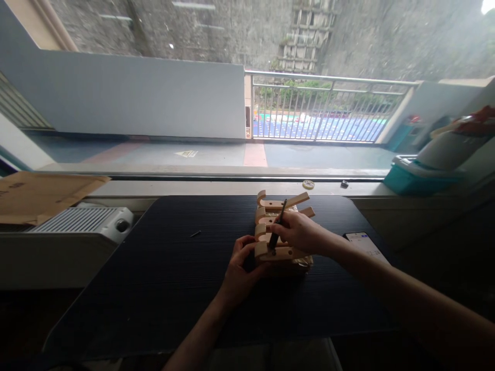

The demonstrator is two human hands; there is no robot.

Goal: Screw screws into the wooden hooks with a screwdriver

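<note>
A black pen-like tool (275,238) tilts in the right fingers (279,226).

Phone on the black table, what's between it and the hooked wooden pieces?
The right forearm crosses over bare black tabletop between phone and hooked wooden pieces, in the head view.

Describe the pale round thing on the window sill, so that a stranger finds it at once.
Look at the window sill beyond the black table. Right of its middle lies a small, flat, pale yellowish ring. Its neighbours to the right differ: a small dark lump and a large teal box.
</note>
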